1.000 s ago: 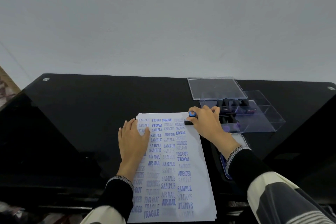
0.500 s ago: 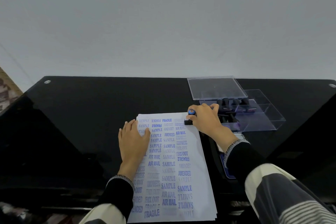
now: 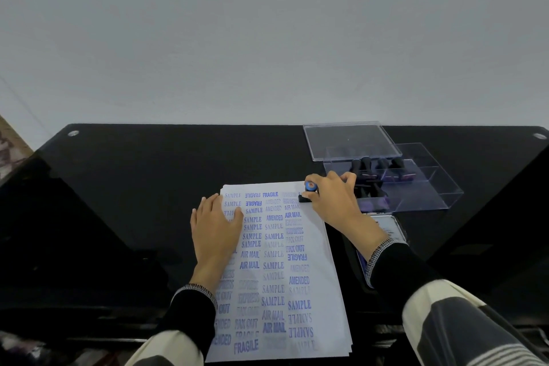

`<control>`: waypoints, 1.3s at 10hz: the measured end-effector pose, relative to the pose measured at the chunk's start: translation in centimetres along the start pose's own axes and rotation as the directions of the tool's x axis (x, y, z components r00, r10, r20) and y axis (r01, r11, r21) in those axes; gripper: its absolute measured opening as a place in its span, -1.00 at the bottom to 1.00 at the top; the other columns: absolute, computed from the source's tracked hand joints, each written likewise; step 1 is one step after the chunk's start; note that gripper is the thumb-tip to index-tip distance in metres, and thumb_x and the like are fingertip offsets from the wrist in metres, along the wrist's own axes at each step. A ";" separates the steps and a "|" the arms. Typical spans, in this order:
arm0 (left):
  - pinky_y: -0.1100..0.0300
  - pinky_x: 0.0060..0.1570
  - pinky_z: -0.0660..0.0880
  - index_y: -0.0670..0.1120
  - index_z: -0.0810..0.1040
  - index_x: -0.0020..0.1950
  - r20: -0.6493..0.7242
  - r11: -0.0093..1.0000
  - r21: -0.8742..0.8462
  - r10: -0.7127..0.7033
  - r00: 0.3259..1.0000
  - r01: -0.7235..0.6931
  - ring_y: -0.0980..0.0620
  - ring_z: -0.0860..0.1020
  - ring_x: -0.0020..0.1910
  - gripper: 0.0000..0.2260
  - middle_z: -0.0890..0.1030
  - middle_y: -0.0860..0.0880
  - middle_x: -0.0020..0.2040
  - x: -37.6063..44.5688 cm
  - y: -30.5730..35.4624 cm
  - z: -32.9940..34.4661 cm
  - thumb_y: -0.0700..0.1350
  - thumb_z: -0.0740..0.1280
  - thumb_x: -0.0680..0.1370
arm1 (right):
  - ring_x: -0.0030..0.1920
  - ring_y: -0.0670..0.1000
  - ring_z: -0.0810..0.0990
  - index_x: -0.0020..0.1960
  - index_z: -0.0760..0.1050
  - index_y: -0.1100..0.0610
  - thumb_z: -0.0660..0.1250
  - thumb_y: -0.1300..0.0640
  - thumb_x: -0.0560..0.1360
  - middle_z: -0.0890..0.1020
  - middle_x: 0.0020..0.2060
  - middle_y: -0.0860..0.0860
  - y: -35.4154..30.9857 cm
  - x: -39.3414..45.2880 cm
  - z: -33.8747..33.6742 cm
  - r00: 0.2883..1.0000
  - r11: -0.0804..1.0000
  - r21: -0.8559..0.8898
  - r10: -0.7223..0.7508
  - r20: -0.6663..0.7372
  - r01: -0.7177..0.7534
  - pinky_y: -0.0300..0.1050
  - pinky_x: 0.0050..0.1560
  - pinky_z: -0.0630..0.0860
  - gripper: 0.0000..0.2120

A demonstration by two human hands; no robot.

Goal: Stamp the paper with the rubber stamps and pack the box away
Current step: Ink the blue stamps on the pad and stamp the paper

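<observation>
A white paper sheet (image 3: 318, 273) covered in blue stamped words lies on the black glass table (image 3: 124, 187). My left hand (image 3: 215, 227) rests flat on the sheet's upper left part. My right hand (image 3: 334, 202) grips a black rubber stamp with a blue cap (image 3: 309, 191) and holds it down on the paper's top right corner. Behind that hand stands a clear plastic box (image 3: 427, 187) holding several black stamps (image 3: 383, 168). Its clear lid (image 3: 347, 140) lies just beyond it.
An ink pad in a tin (image 3: 386, 227) lies right of the paper, partly hidden under my right forearm. The table's back edge meets a pale wall. Round metal fittings (image 3: 73, 133) mark the table's far corners.
Hardly anything differs. My right hand stays on the stamp at the paper's top right corner and my left hand keeps resting on the sheet.
</observation>
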State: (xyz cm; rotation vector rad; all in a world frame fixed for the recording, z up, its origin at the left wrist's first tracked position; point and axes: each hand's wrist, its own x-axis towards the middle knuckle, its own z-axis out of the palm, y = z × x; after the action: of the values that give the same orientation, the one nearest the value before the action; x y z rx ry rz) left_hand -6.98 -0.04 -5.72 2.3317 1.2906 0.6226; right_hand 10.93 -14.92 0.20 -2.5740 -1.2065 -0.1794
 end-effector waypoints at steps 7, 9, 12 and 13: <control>0.01 0.49 0.02 -0.10 0.32 0.47 0.002 1.000 0.020 0.003 1.000 -0.003 -0.01 0.20 0.50 -0.48 0.36 -0.03 0.46 0.0 0.0 -0.1 0.12 0.24 0.58 | 0.01 0.00 0.40 0.14 0.46 -0.03 0.23 0.11 0.56 0.48 -0.16 -0.04 0.1 0.4 0.1 1.000 1.000 0.026 0.010 0.015 -0.010 -0.03 0.05 0.01 -0.82; 0.01 0.49 0.02 -0.11 0.31 0.47 -0.002 1.000 0.017 0.002 1.000 -0.002 -0.02 0.21 0.50 -0.48 0.36 -0.03 0.45 0.0 0.2 -0.1 0.11 0.24 0.58 | 0.04 0.01 0.43 0.18 0.45 -0.03 0.24 0.10 0.55 0.56 -0.07 -0.02 0.0 0.3 0.0 1.000 1.000 0.002 0.004 0.019 -0.004 -0.04 0.07 0.01 -0.79; 0.00 0.48 0.03 -0.10 0.34 0.45 -0.006 1.000 0.012 0.005 1.000 -0.005 -0.02 0.23 0.49 -0.49 0.38 -0.03 0.44 0.1 -0.1 0.0 0.12 0.24 0.58 | -0.06 0.01 0.42 -0.06 0.46 -0.03 0.24 0.13 0.53 0.51 -0.24 -0.04 0.2 2.0 -0.5 0.995 0.995 0.099 0.020 0.094 -0.029 0.02 0.08 0.08 -0.93; 0.01 0.48 0.03 -0.10 0.34 0.45 -0.011 1.000 0.013 0.011 1.000 -0.010 -0.02 0.24 0.49 -0.50 0.38 -0.03 0.44 0.1 -0.1 0.1 0.12 0.24 0.58 | -0.06 -0.01 0.40 0.01 0.48 -0.02 0.25 0.12 0.54 0.51 -0.21 -0.04 0.2 2.1 -0.3 0.995 0.995 0.088 0.027 0.100 -0.036 0.02 0.12 0.09 -0.91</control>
State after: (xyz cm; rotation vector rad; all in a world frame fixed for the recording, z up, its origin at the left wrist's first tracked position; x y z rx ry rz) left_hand -6.99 0.08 -5.83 2.3501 1.2918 0.6330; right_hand 12.43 -13.56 0.97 -2.5483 -1.1789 0.0092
